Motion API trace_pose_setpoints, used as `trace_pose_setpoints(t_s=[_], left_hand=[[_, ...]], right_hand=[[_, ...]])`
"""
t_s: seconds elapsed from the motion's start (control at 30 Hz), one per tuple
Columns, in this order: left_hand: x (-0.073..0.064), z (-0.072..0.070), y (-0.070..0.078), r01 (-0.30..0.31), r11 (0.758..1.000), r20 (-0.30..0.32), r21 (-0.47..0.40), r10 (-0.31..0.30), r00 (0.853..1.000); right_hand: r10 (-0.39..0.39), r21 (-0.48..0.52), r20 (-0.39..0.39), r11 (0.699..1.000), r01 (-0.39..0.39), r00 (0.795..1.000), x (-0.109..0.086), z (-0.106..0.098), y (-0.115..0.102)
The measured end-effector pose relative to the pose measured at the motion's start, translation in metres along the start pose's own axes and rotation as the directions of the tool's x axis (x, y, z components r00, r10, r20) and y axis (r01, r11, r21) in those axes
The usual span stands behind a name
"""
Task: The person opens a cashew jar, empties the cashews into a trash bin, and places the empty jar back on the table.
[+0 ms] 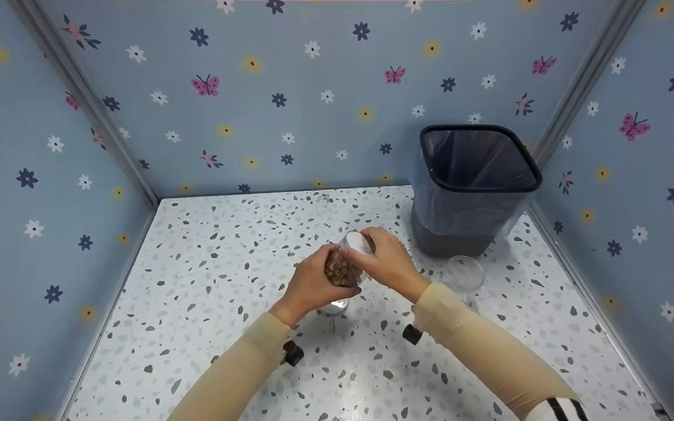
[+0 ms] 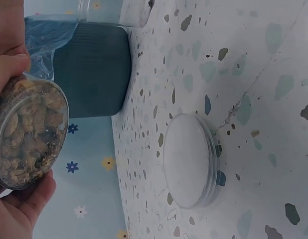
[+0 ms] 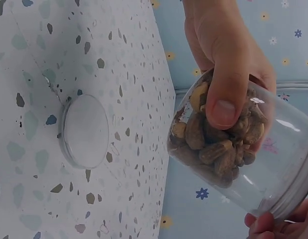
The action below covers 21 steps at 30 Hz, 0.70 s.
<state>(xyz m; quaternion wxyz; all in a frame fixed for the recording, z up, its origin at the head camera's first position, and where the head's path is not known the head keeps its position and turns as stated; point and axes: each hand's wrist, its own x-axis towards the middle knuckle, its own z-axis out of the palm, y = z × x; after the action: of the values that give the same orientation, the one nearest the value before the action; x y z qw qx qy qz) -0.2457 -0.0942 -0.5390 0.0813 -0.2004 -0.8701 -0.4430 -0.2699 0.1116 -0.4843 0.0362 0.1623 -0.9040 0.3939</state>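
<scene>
A clear jar (image 1: 346,270) with brown nuts (image 3: 214,144) in its lower part is held tilted above the table, its pale round top (image 1: 358,241) facing up and away. My left hand (image 1: 312,283) grips it round the lower side, the thumb (image 3: 225,107) pressed over the nuts. My right hand (image 1: 392,260) holds the top end, fingers and thumb about the rim. Whether that top is a lid or the bare mouth, I cannot tell. Below the hands a round, clear-edged, whitish disc-like piece (image 2: 186,162) lies flat, partly hidden in the head view.
At the back right stands a grey bin (image 1: 454,244) with a black rim and a clear liner. Just in front of it is a clear round container (image 1: 466,273). Flower-patterned walls (image 1: 313,93) enclose the speckled white table (image 1: 226,251) on three sides.
</scene>
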Motion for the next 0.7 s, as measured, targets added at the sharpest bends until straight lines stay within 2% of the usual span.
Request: trace_pose_setpoints(t_s=[0.23, 0.7], left_hand=[[0.0008, 0.0001, -0.0001, -0.009, 1.000, 0.014, 0.001, 0.009, 1.000], [0.0027, -0.0057, 0.0015, -0.016, 1.000, 0.037, 0.026, 0.015, 0.999]], right_hand=[[-0.052, -0.003, -0.047, 0.999, 0.052, 0.998, -0.0004, 0.0006, 0.0035], [-0.109, 0.005, -0.073, 0.994, 0.110, 0.991, -0.0011, 0.0010, 0.0055]])
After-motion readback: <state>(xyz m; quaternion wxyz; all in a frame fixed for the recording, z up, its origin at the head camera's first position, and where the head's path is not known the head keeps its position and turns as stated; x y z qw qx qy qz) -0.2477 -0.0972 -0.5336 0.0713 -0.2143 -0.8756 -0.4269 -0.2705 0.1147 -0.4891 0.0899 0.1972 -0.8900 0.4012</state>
